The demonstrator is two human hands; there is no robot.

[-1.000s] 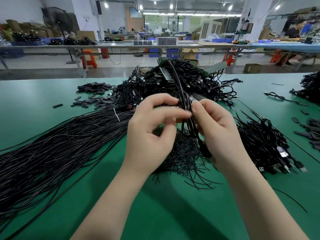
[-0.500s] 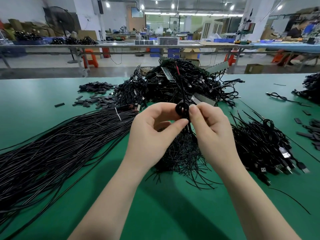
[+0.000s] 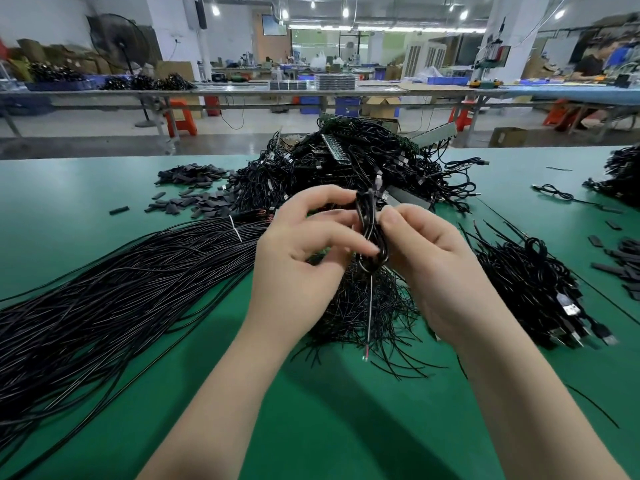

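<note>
Pinching the coiled cable (image 3: 367,220) between left hand (image 3: 298,261) and right hand (image 3: 438,271), you hold its long axis upright, tail hanging toward the counter (image 3: 311,427).

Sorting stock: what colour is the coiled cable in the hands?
The cable is black; the head view shows it best.

Long workbench (image 3: 242,93), standing fan (image 3: 119,39), orange stools (image 3: 181,117), ceiling lights (image 3: 381,28).

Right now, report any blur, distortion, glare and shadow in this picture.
Head view: wide-angle lens bows the far benches; slight blur softens the cable bundle between left hand and right hand; ceiling lamps flare; soft forearm shadows fall on the green table.
</note>
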